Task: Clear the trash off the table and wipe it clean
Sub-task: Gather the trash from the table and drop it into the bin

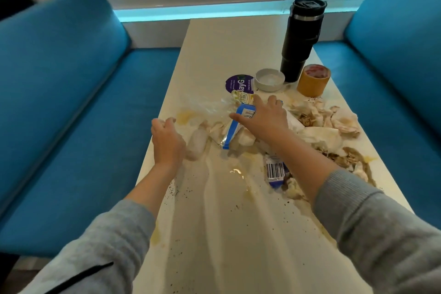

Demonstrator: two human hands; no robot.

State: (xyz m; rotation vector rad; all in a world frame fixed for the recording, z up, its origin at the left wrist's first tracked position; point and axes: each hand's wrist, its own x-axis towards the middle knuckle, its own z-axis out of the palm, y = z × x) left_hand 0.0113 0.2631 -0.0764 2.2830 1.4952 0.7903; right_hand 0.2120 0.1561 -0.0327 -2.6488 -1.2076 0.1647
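A white table (214, 234) is littered with trash and stained with yellowish spills and dark specks. My left hand (167, 141) is closed on a bit of crumpled white tissue near the table's left edge, beside a small white bottle (196, 143). My right hand (262, 117) lies fingers spread on a blue and white wrapper (235, 124). A clear plastic bag (205, 107) lies just beyond. Soiled tissues (327, 119) are heaped to the right. Another blue wrapper with a barcode (274, 170) lies under my right forearm.
A tall black tumbler (301, 38), a brown paper cup (313, 80), a white lid (269, 79) and a purple round lid (238, 82) stand at the far right of the table. Blue benches (71, 102) flank both sides.
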